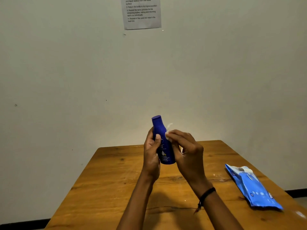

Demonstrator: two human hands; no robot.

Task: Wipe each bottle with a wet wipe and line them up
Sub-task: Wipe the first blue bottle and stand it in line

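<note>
We see a wooden counter [116, 180] set against a plain pale wall [66, 72] that carries a printed instruction sheet [142, 13], and a blue wet-wipe pack [252, 186] lies flat near the counter's right edge. Both our forearms reach forward and up over the counter. Our left hand [152, 153] is wrapped around the lower body of an upright blue bottle [162, 138], raised above the surface, while our right hand [186, 150] pinches a small white wipe [168, 130] against the bottle's shoulder.
</note>
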